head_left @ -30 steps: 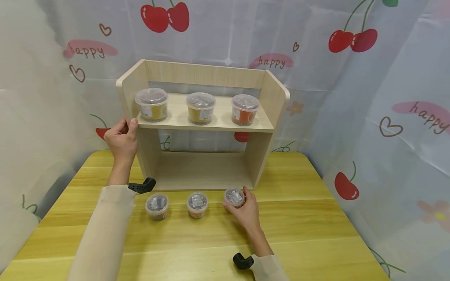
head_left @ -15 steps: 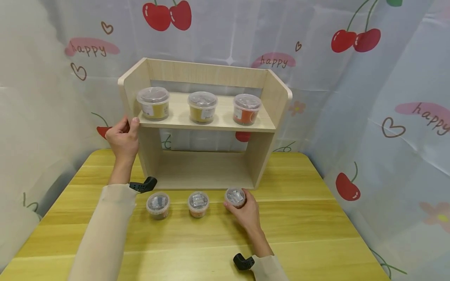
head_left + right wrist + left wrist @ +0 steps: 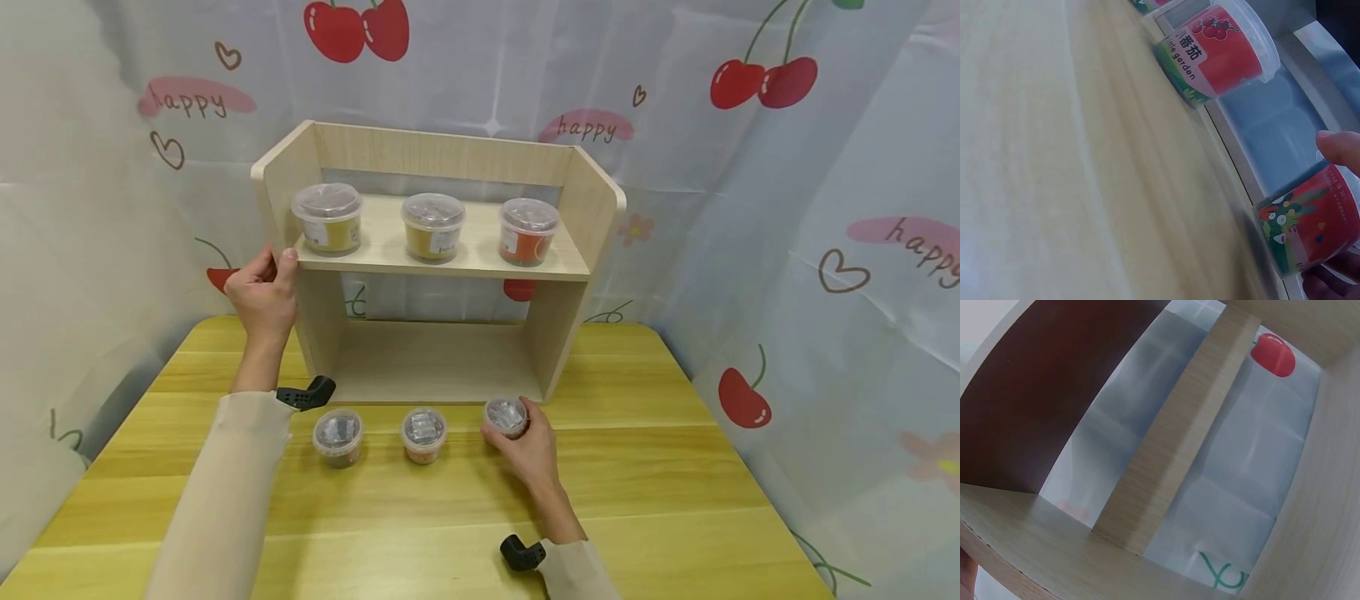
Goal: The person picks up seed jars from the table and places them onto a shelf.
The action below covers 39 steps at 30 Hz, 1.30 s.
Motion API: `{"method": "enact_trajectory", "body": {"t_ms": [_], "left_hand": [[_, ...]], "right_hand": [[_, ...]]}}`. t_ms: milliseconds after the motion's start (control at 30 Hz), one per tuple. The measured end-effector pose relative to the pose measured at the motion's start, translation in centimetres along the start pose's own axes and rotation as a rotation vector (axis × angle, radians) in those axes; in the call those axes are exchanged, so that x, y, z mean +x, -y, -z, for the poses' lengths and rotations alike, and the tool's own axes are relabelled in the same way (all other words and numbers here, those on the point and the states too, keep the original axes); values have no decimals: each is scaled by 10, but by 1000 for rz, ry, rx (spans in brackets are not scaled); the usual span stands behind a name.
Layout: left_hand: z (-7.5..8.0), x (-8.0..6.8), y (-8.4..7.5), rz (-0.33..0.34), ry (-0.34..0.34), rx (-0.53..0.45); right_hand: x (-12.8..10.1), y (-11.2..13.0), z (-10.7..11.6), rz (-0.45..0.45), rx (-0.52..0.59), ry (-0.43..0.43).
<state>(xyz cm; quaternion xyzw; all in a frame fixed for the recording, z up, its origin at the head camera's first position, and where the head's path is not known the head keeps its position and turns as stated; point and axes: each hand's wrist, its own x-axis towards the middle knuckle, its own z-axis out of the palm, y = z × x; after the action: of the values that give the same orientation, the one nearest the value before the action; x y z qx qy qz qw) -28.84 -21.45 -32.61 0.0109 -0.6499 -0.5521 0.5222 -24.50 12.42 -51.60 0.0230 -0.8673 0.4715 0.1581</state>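
Yellow wood-grain tabletop [image 3: 660, 517]: nearest on my head feed, glossy, so I'd expect plastic bases to slide easily here.
Free cups: small round left-hand plastic cup [image 3: 338, 442] and small round middle plastic cup [image 3: 423, 446], both lidded, standing well apart; I'd steer wide of them.
Right hand [image 3: 534, 450]: thumb on one side, fingers on the other, grasping the red-and-green printed cup with a clear lid [image 3: 505, 415] at the row's right end.
Held cup: lid up, just in front of the pale wooden two-tier shelf [image 3: 442, 155]; whether its base touches the table, I can't tell. Light, even pressure low on the wall looks best to me; squeezing the rim could pop that lid.
Left hand [image 3: 262, 304]: thumb at the front edge, fingers curled outside, gripping the left side panel. Decent brace, I'd say; any tug risks rocking the load.
Upper tier: large yellow-labelled tub [image 3: 327, 221], smaller yellow-labelled tub [image 3: 433, 229], orange-red lidded tub [image 3: 528, 233], spaced apart. I'd want no bump below them.
Pale cherry-print cloth backdrop [image 3: 465, 67]: farthest back, hanging behind it all.
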Motion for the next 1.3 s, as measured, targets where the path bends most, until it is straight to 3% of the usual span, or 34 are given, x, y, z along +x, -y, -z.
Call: {"method": "enact_trajectory", "body": {"t_ms": [900, 1300], "left_hand": [[1, -1, -2, -7, 7, 6], [0, -2, 0, 4, 3, 14]], "right_hand": [[29, 6, -1, 81, 52, -76], [39, 1, -5, 39, 32, -91]]}}
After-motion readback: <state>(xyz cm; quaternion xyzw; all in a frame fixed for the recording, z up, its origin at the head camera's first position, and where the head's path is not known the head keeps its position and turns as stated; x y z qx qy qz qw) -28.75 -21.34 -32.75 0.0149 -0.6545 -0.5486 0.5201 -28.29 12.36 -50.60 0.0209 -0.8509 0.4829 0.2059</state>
